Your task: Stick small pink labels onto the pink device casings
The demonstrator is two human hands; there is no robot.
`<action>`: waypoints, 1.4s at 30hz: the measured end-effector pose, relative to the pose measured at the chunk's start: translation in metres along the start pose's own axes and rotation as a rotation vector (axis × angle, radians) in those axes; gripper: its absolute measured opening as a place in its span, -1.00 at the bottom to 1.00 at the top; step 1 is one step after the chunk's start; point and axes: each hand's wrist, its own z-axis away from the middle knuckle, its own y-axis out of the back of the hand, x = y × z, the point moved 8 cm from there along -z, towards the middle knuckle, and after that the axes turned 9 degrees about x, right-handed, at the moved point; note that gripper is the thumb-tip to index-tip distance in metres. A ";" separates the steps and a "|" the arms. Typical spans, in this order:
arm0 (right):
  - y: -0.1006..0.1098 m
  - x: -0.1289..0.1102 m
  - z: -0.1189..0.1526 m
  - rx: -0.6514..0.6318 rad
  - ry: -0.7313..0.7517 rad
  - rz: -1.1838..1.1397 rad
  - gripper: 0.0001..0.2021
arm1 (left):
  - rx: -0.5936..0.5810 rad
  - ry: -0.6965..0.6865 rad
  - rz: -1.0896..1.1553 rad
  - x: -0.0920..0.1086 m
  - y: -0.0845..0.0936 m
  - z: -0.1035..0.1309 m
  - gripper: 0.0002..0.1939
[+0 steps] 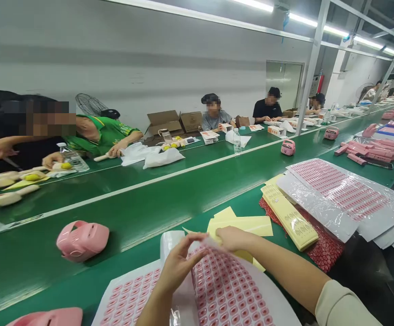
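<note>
My left hand (178, 264) pinches the upper edge of a sheet of stickers (229, 290), which curves up from the bench. Rows of small pink and red oval stickers cover it. Close by on the right, my right hand (235, 239) is curled at the sheet's top edge, over pale yellow paper pieces (251, 224). Its fingertips are hidden, so what they hold cannot be made out. Under my left forearm lies another part of sticker sheeting (129, 294), with a clear, curled film edge (171, 242) above it.
Pink plastic housings (83, 241) sit on the green conveyor (142, 213) and at lower left (47, 317). At right are a yellow label stack (288, 219), red bubble wrap (326, 249), large sticker sheets (339, 190) and pink parts (370, 149). Several people work across the line.
</note>
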 end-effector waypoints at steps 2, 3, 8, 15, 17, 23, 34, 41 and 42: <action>0.007 0.017 0.000 -0.043 -0.016 0.050 -0.75 | -0.113 0.034 0.083 -0.005 -0.006 0.002 -0.70; 0.011 0.027 -0.002 -0.053 -0.034 0.077 -0.77 | -0.152 0.041 0.124 -0.006 -0.006 0.006 -0.71; 0.024 0.070 -0.008 -0.035 -0.154 0.155 -0.58 | -0.166 0.093 0.293 -0.014 0.005 0.021 -0.69; 0.005 0.077 -0.003 -0.018 -0.276 0.204 -0.22 | -0.184 0.124 0.249 -0.024 -0.005 0.022 -0.63; 0.008 0.073 -0.003 -0.004 -0.242 0.229 -0.23 | -0.227 0.130 0.207 -0.024 -0.009 0.023 -0.60; 0.018 0.082 -0.005 -0.038 -0.281 0.238 -0.24 | -0.379 0.149 -0.045 -0.022 -0.029 0.018 -0.62; 0.015 0.091 0.019 0.112 -0.511 -0.036 -0.61 | -0.523 0.108 -0.697 -0.031 -0.076 -0.016 -0.64; -0.004 0.079 0.038 0.126 -0.596 -0.304 -0.52 | -0.785 0.017 -0.701 -0.023 -0.090 0.008 -0.62; -0.007 0.077 0.039 0.121 -0.598 -0.330 -0.53 | -0.797 0.011 -0.703 -0.024 -0.092 0.010 -0.59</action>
